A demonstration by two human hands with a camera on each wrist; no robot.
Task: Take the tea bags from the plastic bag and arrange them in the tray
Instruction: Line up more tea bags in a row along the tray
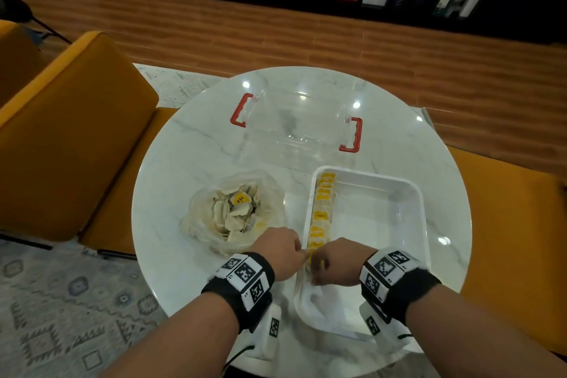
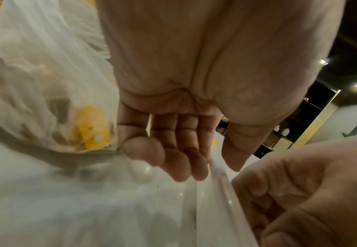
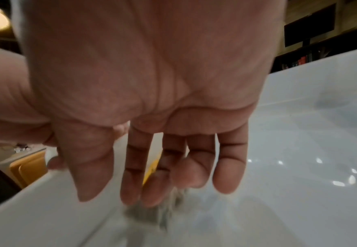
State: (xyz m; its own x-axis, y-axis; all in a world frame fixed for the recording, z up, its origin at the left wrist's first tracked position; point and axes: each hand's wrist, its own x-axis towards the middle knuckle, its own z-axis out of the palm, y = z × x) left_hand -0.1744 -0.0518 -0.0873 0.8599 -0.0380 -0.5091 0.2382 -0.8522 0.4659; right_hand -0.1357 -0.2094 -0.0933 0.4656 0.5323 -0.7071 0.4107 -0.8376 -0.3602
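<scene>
A white tray (image 1: 399,184) sits on the right of the round table, with a row of yellow-tagged tea bags (image 1: 322,209) standing along its left wall. Left of it, an open plastic bag (image 1: 199,215) holds several loose tea bags (image 1: 236,209). Both hands meet at the near end of that row. My right hand (image 1: 331,264) (image 3: 109,198) is inside the tray and pinches a tea bag (image 3: 164,210) at its fingertips, the yellow tag (image 3: 153,168) showing between the fingers. My left hand (image 1: 282,248) (image 2: 215,172) holds nothing; its thumb reaches over the tray rim (image 2: 226,187).
A clear plastic container (image 1: 294,123) with red handles lies at the back of the marble table (image 1: 190,270). Most of the tray floor is bare. A mustard sofa (image 1: 76,132) wraps the table's left side, with wooden floor and dark bookshelves beyond.
</scene>
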